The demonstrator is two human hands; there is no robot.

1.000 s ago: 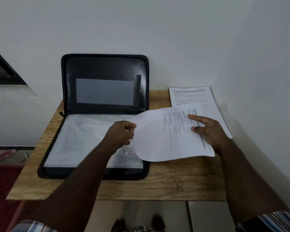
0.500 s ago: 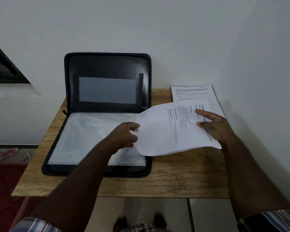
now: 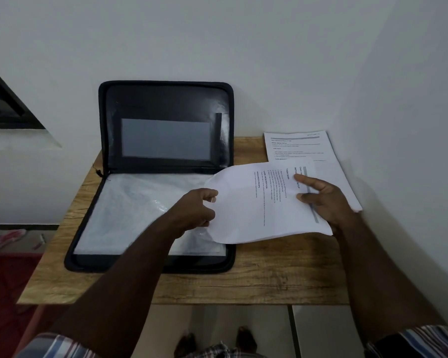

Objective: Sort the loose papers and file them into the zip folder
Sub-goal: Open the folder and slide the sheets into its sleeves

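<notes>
2 feet [image 3: 215,341] show at the bottom middle of the frame. above them the left hand [image 3: 192,215] pinches the left edge of 1 printed sheet [image 3: 259,205], and the right hand [image 3: 326,200] grips its right side. the open zip folder [image 3: 150,215] lies left of centre on the wooden table [image 3: 269,275]. more papers [image 3: 329,161] lie at the upper right.

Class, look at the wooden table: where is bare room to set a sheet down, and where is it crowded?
Bare wood shows along the wooden table's near edge, before the open black zip folder, and in the near right corner. Crowded: far right, where the stack of printed white papers lies under the held printed sheet.
</notes>
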